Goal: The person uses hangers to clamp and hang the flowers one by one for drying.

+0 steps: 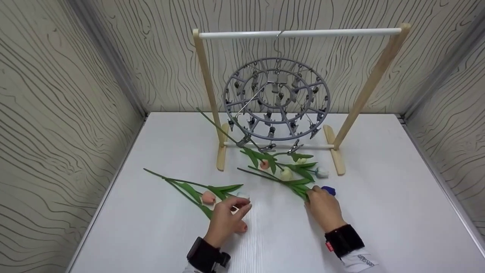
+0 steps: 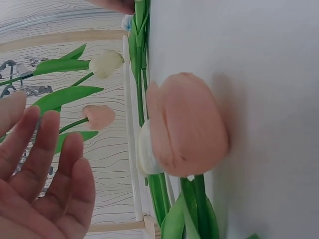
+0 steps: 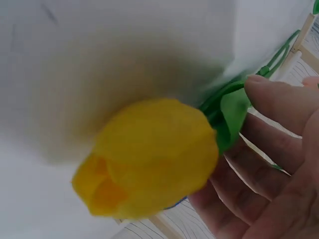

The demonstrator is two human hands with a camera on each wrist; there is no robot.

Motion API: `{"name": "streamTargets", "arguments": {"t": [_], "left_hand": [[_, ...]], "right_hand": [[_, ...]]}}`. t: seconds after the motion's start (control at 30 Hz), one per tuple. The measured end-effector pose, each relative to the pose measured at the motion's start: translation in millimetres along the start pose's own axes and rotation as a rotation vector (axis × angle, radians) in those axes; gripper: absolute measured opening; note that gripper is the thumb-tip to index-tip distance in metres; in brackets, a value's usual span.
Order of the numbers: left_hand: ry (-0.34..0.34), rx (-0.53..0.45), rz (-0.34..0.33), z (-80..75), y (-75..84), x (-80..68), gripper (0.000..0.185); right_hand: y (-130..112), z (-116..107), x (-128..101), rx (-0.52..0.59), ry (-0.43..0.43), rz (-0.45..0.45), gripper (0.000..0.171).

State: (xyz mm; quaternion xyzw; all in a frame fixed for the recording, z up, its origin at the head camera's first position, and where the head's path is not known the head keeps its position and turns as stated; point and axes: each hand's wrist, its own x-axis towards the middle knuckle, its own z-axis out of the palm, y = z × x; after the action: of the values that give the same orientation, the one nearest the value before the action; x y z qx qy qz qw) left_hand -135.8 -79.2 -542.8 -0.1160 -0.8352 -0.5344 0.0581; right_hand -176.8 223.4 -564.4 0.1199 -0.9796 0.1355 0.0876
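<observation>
My left hand (image 1: 229, 216) hovers over several tulips lying on the left of the table. Its fingers are bent loosely with nothing in them, and the thumb and index tips come close together in the head view. Beside it lie a pink tulip (image 1: 208, 197) and a white tulip (image 1: 243, 195); a nearer pink tulip (image 2: 189, 124) fills the left wrist view. My right hand (image 1: 324, 206) holds a yellow tulip (image 3: 154, 159) by its green leaves and stem, just under the bloom. A blue tulip (image 1: 329, 190) shows just beyond that hand.
A wooden stand (image 1: 358, 102) with a white bar carries a round grey clip hanger (image 1: 276, 138). A pink tulip (image 2: 99, 117) and a cream tulip (image 2: 106, 63) hang head-down from its clips. A pale blue tulip (image 1: 322, 172) is near the stand's right foot. Patterned walls enclose the white table (image 1: 379, 182).
</observation>
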Motion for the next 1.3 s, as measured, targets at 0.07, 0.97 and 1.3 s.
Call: {"name": "streamTargets", "arguments": {"t": [0.07, 0.97, 1.3], "left_hand": [[-0.003, -0.008, 0.003, 1.1, -0.6, -0.5, 0.013], [-0.104, -0.153, -0.167, 13.4, -2.4, -7.9, 0.018], [-0.102, -0.291, -0.266, 15.4, 7.8, -6.2, 0.034]], "right_hand": [[-0.2, 1.8, -0.7, -0.012, -0.002, 0.009, 0.019], [-11.5, -26.5, -29.6, 0.061, 0.044, 0.079, 0.024], [-43.1, -57.7, -50.1, 0.232, 0.026, 0.156, 0.022]]}}
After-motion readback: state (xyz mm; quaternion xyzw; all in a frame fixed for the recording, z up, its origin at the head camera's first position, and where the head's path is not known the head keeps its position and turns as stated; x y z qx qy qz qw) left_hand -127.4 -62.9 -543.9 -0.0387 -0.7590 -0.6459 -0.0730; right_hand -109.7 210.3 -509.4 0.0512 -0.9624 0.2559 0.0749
